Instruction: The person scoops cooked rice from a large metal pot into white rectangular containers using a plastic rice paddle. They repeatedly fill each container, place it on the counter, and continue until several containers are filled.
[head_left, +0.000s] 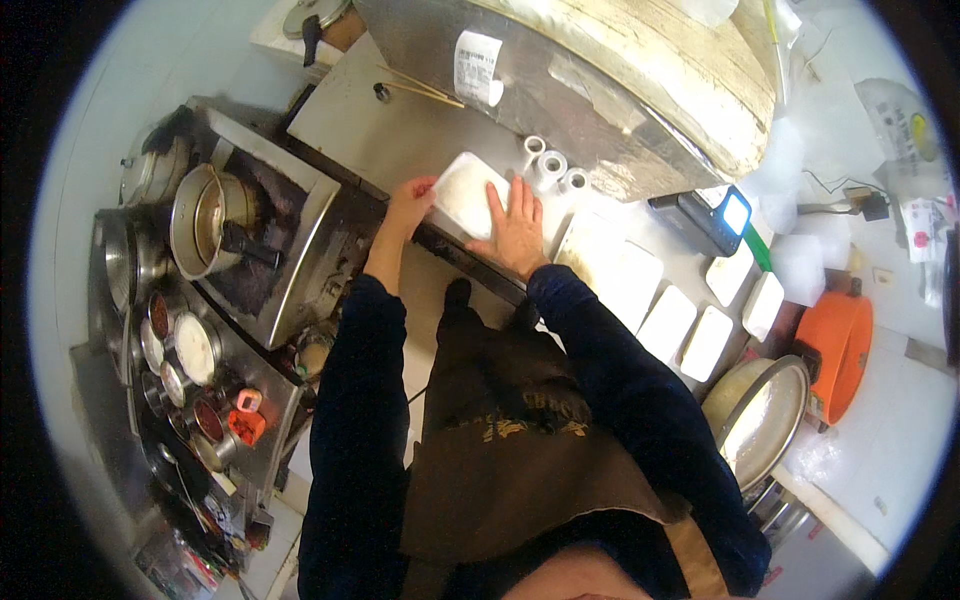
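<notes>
A white rectangular food container sits on the metal counter in front of me; its top looks pale and slightly translucent. My left hand pinches its left edge, with the fingers curled in. Across its right side lies my right hand, flat with the fingers spread and holding nothing. Whether a lid or film covers the container is hard to tell. Behind my right fingers stand three small rolls. More white containers are lined up to the right, partly washed out by glare.
On the left is a stove with a metal pot, beside several seasoning bowls. A metal-sided unit rises behind the counter. To the right are a small device with a lit screen, a large metal pot and an orange tub.
</notes>
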